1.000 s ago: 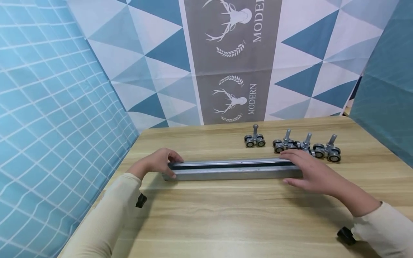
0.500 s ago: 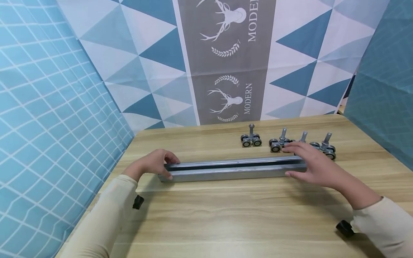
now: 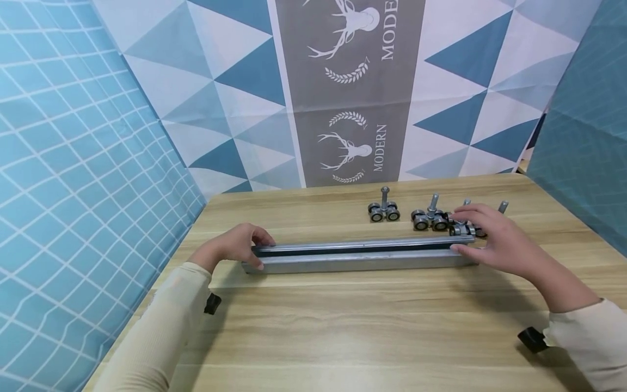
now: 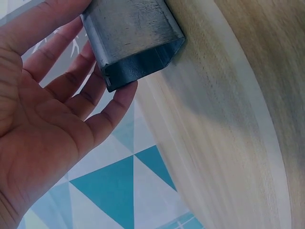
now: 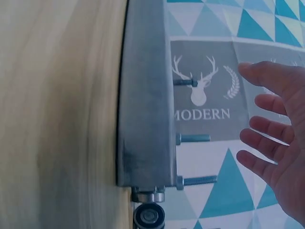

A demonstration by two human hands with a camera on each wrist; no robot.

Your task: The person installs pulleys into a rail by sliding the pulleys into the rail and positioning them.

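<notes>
A slotted steel rail (image 3: pixel 362 263) lies across the table, its open slot facing up. My left hand (image 3: pixel 237 246) grips its left end, thumb on the near wall and fingers on the far side. In the left wrist view, the hollow end of the rail (image 4: pixel 136 36) shows, with the little finger near its lower edge. My right hand (image 3: pixel 506 243) is at the right end, fingers spread and loosely bent. The right wrist view shows this hand (image 5: pixel 281 129) apart from the rail (image 5: pixel 145 95), holding nothing.
Several four-wheeled roller trolleys with upright bolts stand behind the rail: one trolley (image 3: pixel 384 211) by itself, another trolley (image 3: pixel 430 219) beside the group that my right hand partly covers. Patterned cloth (image 3: pixel 352 98) hangs behind the wooden table (image 3: pixel 333 326), and blue checked cloth (image 3: pixel 73 163) at the left.
My right hand has slid right along the rail to its end and come off it, now overlapping the rightmost trolleys in the head view. My left hand keeps its grip on the left end.
</notes>
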